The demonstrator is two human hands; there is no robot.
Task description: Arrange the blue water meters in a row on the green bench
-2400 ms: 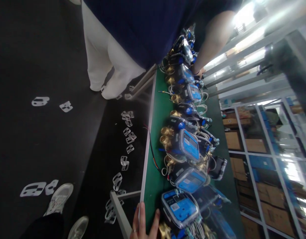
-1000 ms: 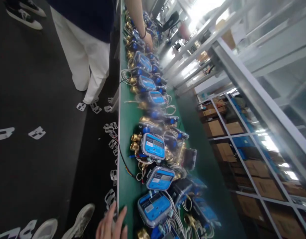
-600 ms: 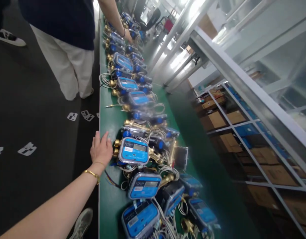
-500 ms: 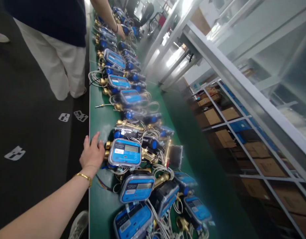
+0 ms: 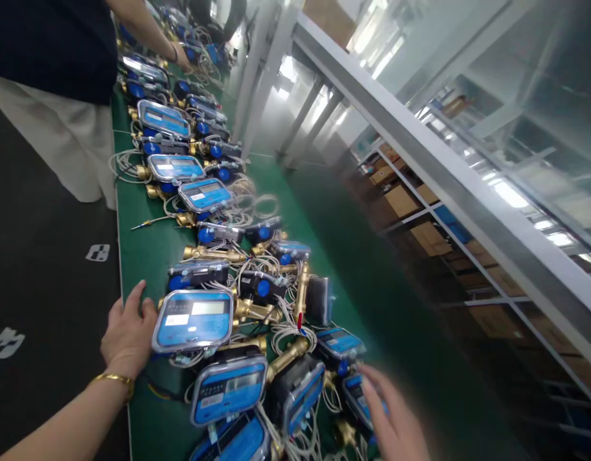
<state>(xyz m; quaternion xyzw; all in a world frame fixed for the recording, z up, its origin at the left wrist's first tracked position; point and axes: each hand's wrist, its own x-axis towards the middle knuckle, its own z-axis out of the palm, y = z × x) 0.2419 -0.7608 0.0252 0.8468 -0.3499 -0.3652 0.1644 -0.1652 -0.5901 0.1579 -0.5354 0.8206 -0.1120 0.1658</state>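
Left hand (image 5: 127, 330), grip wide, presses against the left side of a blue-faced meter (image 5: 193, 319) lying on the green table (image 5: 136, 256) among wired brass meters. Right hand (image 5: 396, 419), blurred, hovers over a smaller blue meter (image 5: 358, 392); I cannot tell its grip.

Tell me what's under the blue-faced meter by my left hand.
A brass pipe fitting sticks out right of the blue-faced meter, white wires below its edge. Its face covers the rest.
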